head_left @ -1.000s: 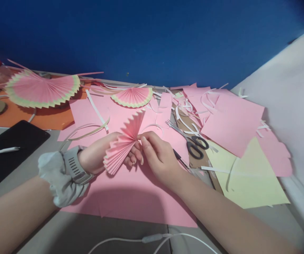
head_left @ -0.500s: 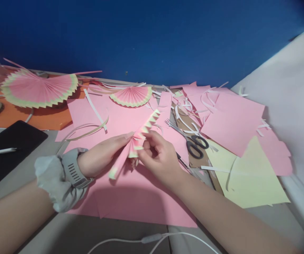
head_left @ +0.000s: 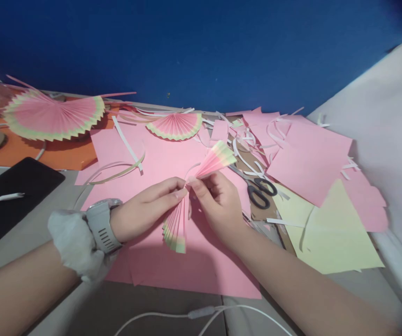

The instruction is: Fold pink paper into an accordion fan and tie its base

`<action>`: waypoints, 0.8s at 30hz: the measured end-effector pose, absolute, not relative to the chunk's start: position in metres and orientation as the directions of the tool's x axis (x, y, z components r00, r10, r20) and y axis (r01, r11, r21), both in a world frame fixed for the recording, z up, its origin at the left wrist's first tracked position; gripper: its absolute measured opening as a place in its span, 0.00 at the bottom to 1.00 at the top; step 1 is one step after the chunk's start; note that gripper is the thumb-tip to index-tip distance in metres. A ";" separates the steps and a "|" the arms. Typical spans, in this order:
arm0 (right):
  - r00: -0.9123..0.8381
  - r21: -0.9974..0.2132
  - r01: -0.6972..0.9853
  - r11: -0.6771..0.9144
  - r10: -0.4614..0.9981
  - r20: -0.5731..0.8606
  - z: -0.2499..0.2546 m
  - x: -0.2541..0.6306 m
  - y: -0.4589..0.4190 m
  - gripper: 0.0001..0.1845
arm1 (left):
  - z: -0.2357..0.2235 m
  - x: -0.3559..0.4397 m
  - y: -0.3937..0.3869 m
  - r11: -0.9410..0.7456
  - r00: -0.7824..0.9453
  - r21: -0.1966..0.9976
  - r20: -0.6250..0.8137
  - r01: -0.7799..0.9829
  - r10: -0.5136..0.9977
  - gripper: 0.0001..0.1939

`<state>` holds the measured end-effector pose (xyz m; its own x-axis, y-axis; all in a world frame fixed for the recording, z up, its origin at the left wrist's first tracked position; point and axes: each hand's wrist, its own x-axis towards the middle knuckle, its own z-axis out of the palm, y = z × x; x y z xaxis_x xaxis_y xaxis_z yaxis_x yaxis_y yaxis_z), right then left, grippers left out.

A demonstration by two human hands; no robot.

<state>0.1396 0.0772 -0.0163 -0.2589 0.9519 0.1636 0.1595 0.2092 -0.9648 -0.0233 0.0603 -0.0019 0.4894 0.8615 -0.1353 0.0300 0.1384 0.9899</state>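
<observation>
A pleated paper fan (head_left: 217, 160), pink with a pale green and yellow edge, is pinched at its middle between both hands. One half spreads up to the right, the other hangs down toward me. My left hand (head_left: 152, 205), with a grey watch (head_left: 103, 225) and a pale scrunchie on its wrist, closes thumb and fingers on the fan's centre. My right hand (head_left: 220, 205) pinches the same centre from the other side, its curled fingers partly hidden behind the thumb. Pink paper sheets (head_left: 187, 275) lie beneath the hands.
Finished-looking pleated half-round fans (head_left: 57, 116) rest at the back left. Black-handled scissors (head_left: 259, 198) lie right of my hand, among paper strips and pink sheets. Yellow paper (head_left: 341, 238) is at right, a black tablet-like slab (head_left: 19, 196) at left. A white cable (head_left: 159, 316) crosses the front; a blue wall stands behind.
The fan has been turned and its halves now splay apart, upper right and lower left. My right hand has shifted from the pleated edge to the fan's centre.
</observation>
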 end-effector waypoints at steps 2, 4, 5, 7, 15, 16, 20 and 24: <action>-0.276 -0.983 0.087 0.163 0.952 0.133 -0.016 0.139 0.077 0.10 | -0.001 -0.022 0.060 0.193 0.518 0.981 -0.158 -0.014 0.840 0.11; -0.269 -0.990 0.040 0.137 0.956 0.121 -0.016 0.138 0.077 0.10 | -0.001 -0.022 0.060 0.242 0.531 0.970 -0.191 -0.028 0.825 0.11; -0.256 -0.990 0.032 0.136 0.959 0.123 -0.016 0.138 0.077 0.10 | -0.002 -0.022 0.061 0.249 0.530 0.968 -0.199 -0.024 0.824 0.11; -0.232 -0.987 0.054 0.148 0.964 0.132 -0.017 0.138 0.078 0.10 | -0.003 -0.022 0.061 0.219 0.519 0.976 -0.181 -0.013 0.836 0.10; -0.125 -0.883 0.277 0.379 0.926 0.358 -0.020 0.138 0.082 0.13 | 0.002 -0.022 0.062 0.210 0.559 0.978 -0.180 0.012 0.810 0.11; -0.135 -0.836 0.341 0.430 0.902 0.409 -0.019 0.139 0.083 0.11 | 0.003 -0.022 0.062 0.210 0.553 0.977 -0.185 0.018 0.812 0.12; -0.288 -0.662 0.461 0.591 0.805 0.518 -0.014 0.141 0.085 0.04 | 0.003 -0.021 0.061 0.191 0.471 0.981 -0.186 0.037 0.862 0.15; -0.439 -0.612 0.410 0.677 0.734 0.518 -0.010 0.144 0.086 0.10 | -0.003 -0.021 0.058 0.004 0.302 0.995 -0.034 0.101 0.953 0.11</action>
